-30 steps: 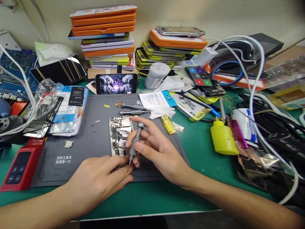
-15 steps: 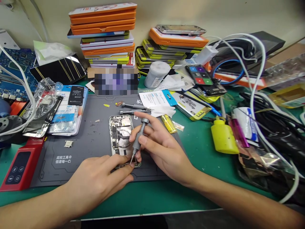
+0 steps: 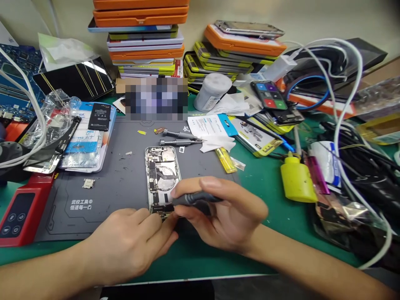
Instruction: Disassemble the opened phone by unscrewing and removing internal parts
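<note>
Phone point(image 3: 162, 173) is lying open, inner parts point(image 3: 153, 180) sitting inside; right hand point(image 3: 223, 216) is gripping screwdriver point(image 3: 200, 197); left hand point(image 3: 131, 237) is covering near end, grip unclear.

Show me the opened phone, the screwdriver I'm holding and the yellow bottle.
Opened phone point(image 3: 161, 177), head view: its exposed inside.
Held screwdriver point(image 3: 194, 198), head view: its grey handle.
Yellow bottle point(image 3: 299, 182), head view: its body.
</note>
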